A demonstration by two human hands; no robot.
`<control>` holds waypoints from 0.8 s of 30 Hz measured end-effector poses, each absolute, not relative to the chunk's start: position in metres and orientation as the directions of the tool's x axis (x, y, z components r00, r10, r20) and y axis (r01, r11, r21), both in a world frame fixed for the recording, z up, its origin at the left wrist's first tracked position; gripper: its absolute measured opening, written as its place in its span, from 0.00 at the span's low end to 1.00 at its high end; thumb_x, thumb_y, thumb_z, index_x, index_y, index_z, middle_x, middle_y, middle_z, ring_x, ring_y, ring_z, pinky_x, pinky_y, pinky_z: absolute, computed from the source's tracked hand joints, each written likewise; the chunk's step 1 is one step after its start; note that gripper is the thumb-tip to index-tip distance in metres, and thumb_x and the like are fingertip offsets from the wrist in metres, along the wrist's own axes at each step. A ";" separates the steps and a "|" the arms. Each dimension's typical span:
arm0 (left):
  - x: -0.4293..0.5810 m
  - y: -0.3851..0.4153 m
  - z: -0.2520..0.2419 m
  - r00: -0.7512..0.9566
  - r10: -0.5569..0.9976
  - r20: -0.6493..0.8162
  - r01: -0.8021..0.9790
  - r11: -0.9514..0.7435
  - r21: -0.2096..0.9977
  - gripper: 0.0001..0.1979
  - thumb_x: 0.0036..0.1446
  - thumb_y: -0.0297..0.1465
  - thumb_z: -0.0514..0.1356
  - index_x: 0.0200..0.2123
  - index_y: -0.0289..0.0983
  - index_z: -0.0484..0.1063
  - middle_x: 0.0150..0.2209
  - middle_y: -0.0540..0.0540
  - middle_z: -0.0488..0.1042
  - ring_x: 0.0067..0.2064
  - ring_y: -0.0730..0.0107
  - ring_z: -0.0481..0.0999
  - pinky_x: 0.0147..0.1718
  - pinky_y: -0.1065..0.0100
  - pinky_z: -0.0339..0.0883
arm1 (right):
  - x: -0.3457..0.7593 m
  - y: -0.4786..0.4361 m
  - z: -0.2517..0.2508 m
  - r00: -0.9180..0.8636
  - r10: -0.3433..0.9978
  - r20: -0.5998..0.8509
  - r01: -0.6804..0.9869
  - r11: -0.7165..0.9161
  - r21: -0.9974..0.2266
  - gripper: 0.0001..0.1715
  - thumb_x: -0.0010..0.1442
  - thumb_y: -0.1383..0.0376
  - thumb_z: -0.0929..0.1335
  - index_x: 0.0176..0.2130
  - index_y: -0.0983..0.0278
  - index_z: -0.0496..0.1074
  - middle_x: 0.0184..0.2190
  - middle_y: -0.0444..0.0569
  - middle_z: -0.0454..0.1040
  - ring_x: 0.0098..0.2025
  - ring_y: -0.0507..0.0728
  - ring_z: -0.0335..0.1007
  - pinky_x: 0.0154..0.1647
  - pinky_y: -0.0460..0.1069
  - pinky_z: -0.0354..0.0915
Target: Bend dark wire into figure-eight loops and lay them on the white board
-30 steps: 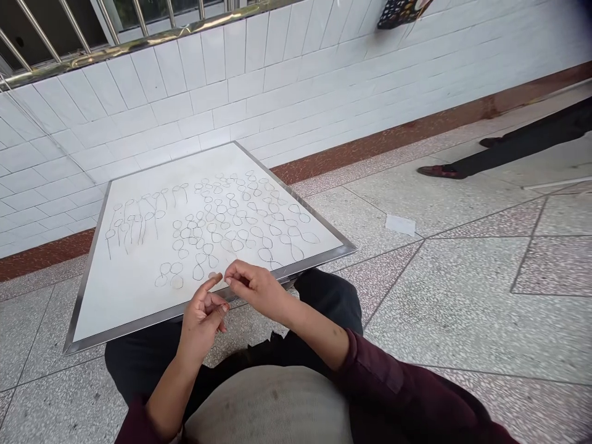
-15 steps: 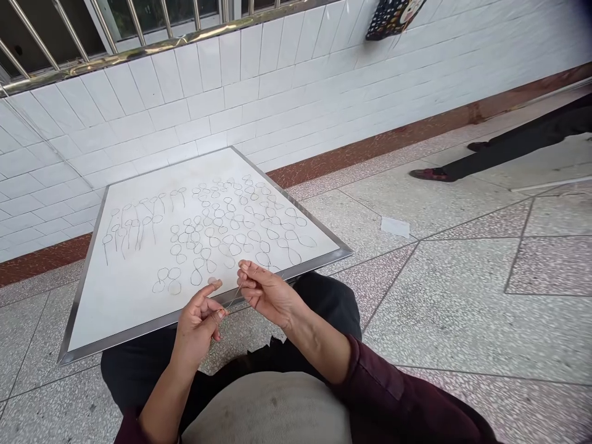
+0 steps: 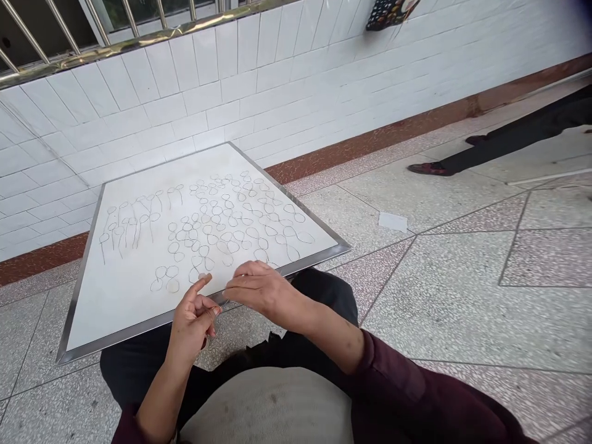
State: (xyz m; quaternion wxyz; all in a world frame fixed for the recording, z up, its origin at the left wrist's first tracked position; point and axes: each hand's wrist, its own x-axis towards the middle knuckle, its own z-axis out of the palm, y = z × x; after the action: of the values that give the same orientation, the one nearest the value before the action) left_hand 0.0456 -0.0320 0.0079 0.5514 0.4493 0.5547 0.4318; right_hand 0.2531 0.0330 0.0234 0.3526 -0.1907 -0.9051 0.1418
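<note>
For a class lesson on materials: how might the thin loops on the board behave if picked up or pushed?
The loops are probably very light, their lines being so thin. They may be springy yet easily bent, as slender curves keep rounded shapes. Pushed, they might slide, since the board looks smooth.

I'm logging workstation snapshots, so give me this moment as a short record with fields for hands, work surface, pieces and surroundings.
Left hand: thumb and finger together, seemingly pinching a thin wire
Right hand: close beside the left, palm down; grip hidden
Work surface: white board, metal-framed, near edge over the person's legs
Pieces, board's left: single loops with tails
Pieces, centre and right: mostly figure-eight loops
Floor, right: white sheet
Background, right: another person's dark-trousered leg
</note>
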 end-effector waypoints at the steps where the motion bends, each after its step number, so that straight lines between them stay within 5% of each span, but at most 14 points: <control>1: 0.046 -0.032 0.008 0.015 0.973 -0.229 0.028 0.229 0.973 0.35 0.55 0.37 0.64 0.64 0.41 0.58 0.31 0.51 0.74 0.18 0.81 0.64 0.18 0.74 0.61 | 0.252 0.034 0.023 -0.726 0.415 0.548 0.275 0.906 -0.323 0.12 0.68 0.71 0.62 0.44 0.60 0.73 0.38 0.47 0.78 0.46 0.57 0.66 0.44 0.54 0.60; 11: 0.046 -0.033 0.001 0.068 0.962 -0.263 0.057 0.259 0.964 0.32 0.53 0.35 0.64 0.61 0.39 0.64 0.30 0.51 0.73 0.18 0.81 0.62 0.17 0.74 0.61 | 0.268 0.045 0.021 -0.872 0.234 0.430 0.258 0.966 -0.003 0.13 0.68 0.74 0.60 0.39 0.62 0.72 0.27 0.45 0.70 0.36 0.55 0.60 0.40 0.51 0.56; 18: 0.048 -0.032 -0.004 0.060 0.959 -0.276 0.060 0.273 0.960 0.32 0.51 0.34 0.65 0.60 0.38 0.65 0.29 0.51 0.73 0.18 0.81 0.62 0.17 0.74 0.61 | 0.268 0.038 0.005 -0.838 0.319 0.444 0.318 0.945 -0.079 0.14 0.67 0.74 0.60 0.38 0.62 0.72 0.28 0.46 0.71 0.34 0.55 0.59 0.37 0.51 0.53; 24: 0.050 -0.032 0.001 0.060 0.951 -0.302 0.087 0.297 0.951 0.32 0.51 0.33 0.65 0.60 0.39 0.65 0.30 0.51 0.73 0.18 0.81 0.64 0.16 0.74 0.60 | 0.256 0.034 -0.001 -0.873 0.253 0.416 0.242 0.967 -0.080 0.14 0.68 0.72 0.59 0.39 0.63 0.72 0.26 0.45 0.69 0.32 0.55 0.58 0.34 0.50 0.55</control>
State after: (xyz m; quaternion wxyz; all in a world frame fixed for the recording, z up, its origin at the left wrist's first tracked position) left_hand 0.0498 -0.0321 0.0010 0.5683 0.4549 0.5704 0.3804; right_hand 0.2563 0.0343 -0.0005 0.2166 -0.1280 -0.9678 0.0126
